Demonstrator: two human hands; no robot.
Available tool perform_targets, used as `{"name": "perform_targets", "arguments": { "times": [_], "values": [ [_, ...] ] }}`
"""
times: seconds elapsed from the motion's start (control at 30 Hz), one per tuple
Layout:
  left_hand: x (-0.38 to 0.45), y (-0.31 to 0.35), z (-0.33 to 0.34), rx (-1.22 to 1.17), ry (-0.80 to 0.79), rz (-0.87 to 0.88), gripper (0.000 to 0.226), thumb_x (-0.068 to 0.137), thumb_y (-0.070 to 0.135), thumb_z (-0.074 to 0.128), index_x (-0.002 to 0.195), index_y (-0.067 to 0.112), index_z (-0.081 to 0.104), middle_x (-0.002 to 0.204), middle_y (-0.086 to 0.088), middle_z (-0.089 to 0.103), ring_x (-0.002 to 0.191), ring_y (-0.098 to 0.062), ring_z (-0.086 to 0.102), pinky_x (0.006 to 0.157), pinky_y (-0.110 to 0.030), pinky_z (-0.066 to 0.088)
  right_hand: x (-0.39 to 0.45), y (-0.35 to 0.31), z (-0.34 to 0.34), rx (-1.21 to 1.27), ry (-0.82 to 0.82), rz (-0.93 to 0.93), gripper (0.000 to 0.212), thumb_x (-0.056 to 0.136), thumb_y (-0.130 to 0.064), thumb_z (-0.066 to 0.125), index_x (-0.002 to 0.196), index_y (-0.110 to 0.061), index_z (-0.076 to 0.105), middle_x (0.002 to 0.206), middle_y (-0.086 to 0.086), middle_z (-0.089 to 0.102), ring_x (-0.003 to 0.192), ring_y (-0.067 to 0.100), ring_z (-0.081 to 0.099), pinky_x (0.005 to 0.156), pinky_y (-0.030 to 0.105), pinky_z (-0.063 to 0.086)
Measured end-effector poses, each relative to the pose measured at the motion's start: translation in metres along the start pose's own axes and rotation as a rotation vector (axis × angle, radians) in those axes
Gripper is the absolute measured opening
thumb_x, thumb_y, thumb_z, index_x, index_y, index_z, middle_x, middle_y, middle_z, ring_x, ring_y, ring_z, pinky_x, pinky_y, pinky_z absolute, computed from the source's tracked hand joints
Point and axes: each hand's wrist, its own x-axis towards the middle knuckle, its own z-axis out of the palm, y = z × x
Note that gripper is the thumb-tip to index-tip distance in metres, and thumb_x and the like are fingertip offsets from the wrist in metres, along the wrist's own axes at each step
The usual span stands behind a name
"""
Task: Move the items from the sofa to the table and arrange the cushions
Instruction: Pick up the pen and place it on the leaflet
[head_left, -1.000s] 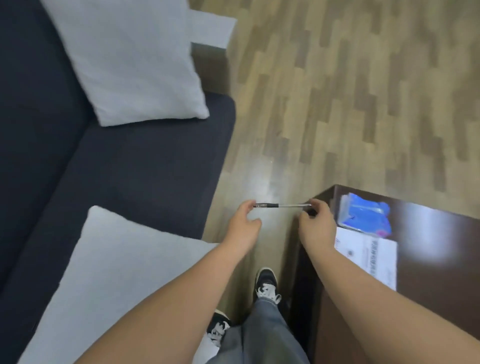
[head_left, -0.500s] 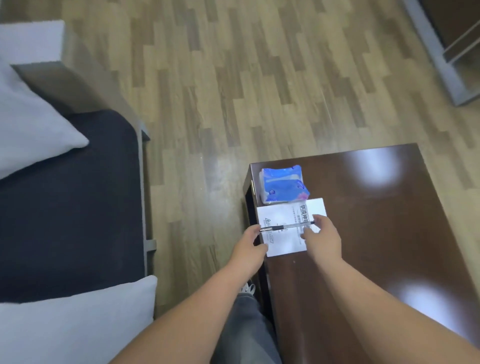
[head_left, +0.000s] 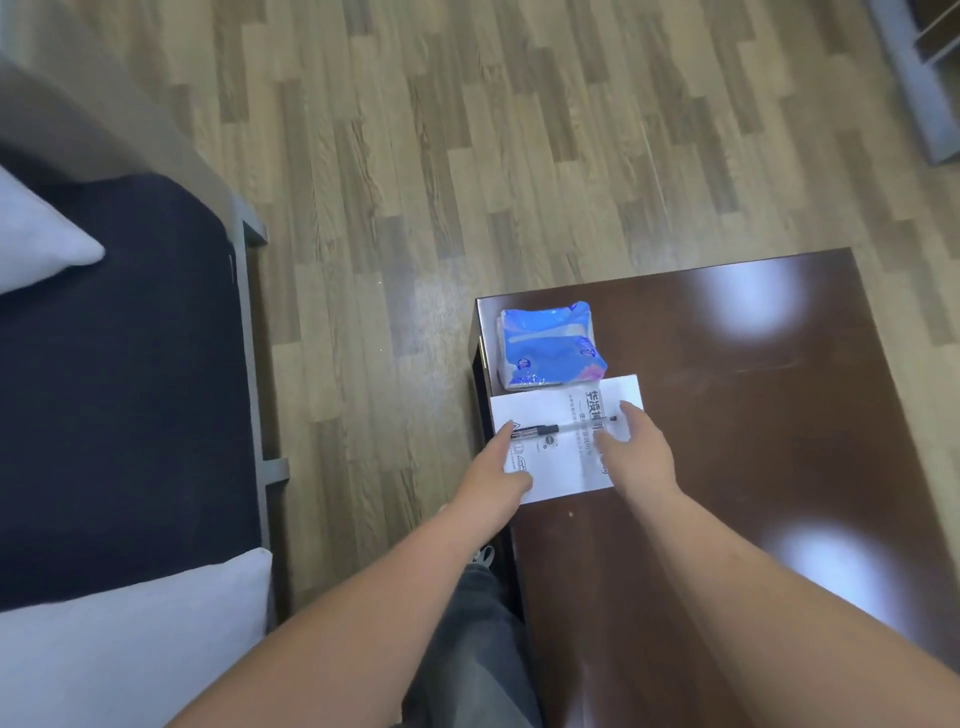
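A slim pen (head_left: 561, 429) lies flat on a white printed sheet (head_left: 558, 470) near the left edge of the dark brown table (head_left: 753, 415). My left hand (head_left: 493, 470) is at the pen's left end with the fingertips just touching it, fingers apart. At the pen's right end my right hand (head_left: 636, 449) hovers with spread fingers, not gripping. A blue tissue pack (head_left: 548, 348) sits just beyond the sheet. On the dark sofa (head_left: 119, 389) at the left, one pale cushion (head_left: 36, 249) lies at the far end and another (head_left: 130, 639) at the near end.
Wood-pattern floor (head_left: 415, 182) separates the sofa from the table. A grey furniture base (head_left: 919, 88) stands at the top right. My grey trouser leg (head_left: 467, 634) is beside the table's left edge.
Both hands carried the pen from over the floor to the table and laid it on the white sheet; the fingers have spread off it. The view swung right, away from the sofa.
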Motion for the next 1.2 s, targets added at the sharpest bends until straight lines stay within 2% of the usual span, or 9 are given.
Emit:
{"name": "perform_targets", "arguments": {
  "times": [0.1,0.27,0.33,0.43,0.5,0.7,0.9,1.0,1.2],
  "values": [
    [-0.001,0.000,-0.005,-0.012,0.011,0.001,0.079,0.088,0.003,0.057,0.155,0.035,0.028,0.142,0.020,0.045,0.084,0.009,0.056,0.069,-0.009,0.050,-0.006,-0.007,-0.002,-0.145,0.031,-0.087,0.053,0.090,-0.019,0.051,0.143,-0.023,0.044,0.127,0.002,0.062,0.111,0.026,0.061,0.087,0.032,0.049],
    [-0.011,0.007,-0.032,-0.070,0.101,0.024,0.069,0.089,0.004,0.060,0.149,0.030,0.041,0.144,0.016,0.045,0.119,0.001,0.050,0.100,-0.030,0.048,-0.021,-0.032,0.023,-0.377,-0.029,-0.341,0.045,0.089,-0.021,0.053,0.134,-0.021,0.052,0.127,-0.002,0.062,0.099,0.021,0.063,0.089,0.035,0.049],
    [-0.018,0.009,-0.051,-0.077,0.180,0.051,0.066,0.090,0.004,0.060,0.149,0.024,0.041,0.150,0.008,0.045,0.108,0.001,0.056,0.090,-0.021,0.048,-0.030,-0.051,0.040,-0.417,-0.098,-0.431,0.045,0.089,-0.019,0.053,0.134,-0.021,0.052,0.129,-0.002,0.061,0.099,0.020,0.062,0.090,0.034,0.048],
    [-0.030,0.011,-0.079,-0.120,0.274,0.066,0.058,0.091,0.004,0.060,0.144,0.022,0.046,0.144,0.006,0.053,0.059,0.005,0.054,0.060,-0.015,0.045,-0.044,-0.081,0.066,-0.431,-0.173,-0.540,0.046,0.089,-0.018,0.054,0.135,-0.020,0.052,0.125,0.001,0.061,0.096,0.018,0.062,0.089,0.034,0.048],
    [-0.044,0.010,-0.104,-0.153,0.343,0.076,0.054,0.093,0.004,0.059,0.142,0.023,0.048,0.138,0.005,0.057,0.052,0.002,0.053,0.053,-0.016,0.043,-0.057,-0.104,0.086,-0.452,-0.202,-0.604,0.047,0.088,-0.019,0.055,0.136,-0.020,0.051,0.121,0.003,0.062,0.096,0.019,0.062,0.088,0.034,0.049],
    [-0.108,-0.008,-0.180,-0.217,0.520,0.097,0.050,0.094,0.008,0.055,0.140,0.026,0.049,0.130,0.011,0.058,0.084,-0.009,0.061,0.065,-0.019,0.046,-0.110,-0.163,0.144,-0.497,-0.270,-0.793,0.045,0.089,-0.016,0.056,0.134,-0.017,0.053,0.120,0.004,0.063,0.078,0.012,0.054,0.083,0.026,0.043],
    [-0.194,-0.064,-0.255,-0.335,0.813,0.141,0.044,0.094,0.011,0.057,0.136,0.020,0.055,0.129,0.004,0.062,0.107,-0.009,0.063,0.096,-0.025,0.049,-0.198,-0.208,0.229,-0.507,-0.453,-0.966,0.041,0.091,-0.020,0.053,0.132,-0.022,0.053,0.129,-0.006,0.059,0.090,0.010,0.061,0.082,0.025,0.045],
    [-0.242,-0.089,-0.276,-0.432,0.963,0.152,0.041,0.094,0.012,0.060,0.134,0.020,0.056,0.123,0.007,0.064,0.101,-0.001,0.062,0.084,-0.007,0.045,-0.248,-0.220,0.269,-0.506,-0.579,-1.059,0.040,0.092,-0.024,0.054,0.131,-0.022,0.054,0.127,-0.008,0.061,0.090,0.007,0.060,0.082,0.022,0.044],
    [-0.354,-0.172,-0.294,-0.680,1.267,0.129,0.036,0.095,0.014,0.057,0.127,0.030,0.057,0.120,0.015,0.065,0.099,0.007,0.061,0.073,-0.009,0.048,-0.381,-0.221,0.343,-0.583,-0.835,-1.253,0.039,0.095,-0.035,0.051,0.133,-0.022,0.054,0.126,-0.008,0.060,0.096,0.006,0.058,0.083,0.022,0.044]
  ]
}}
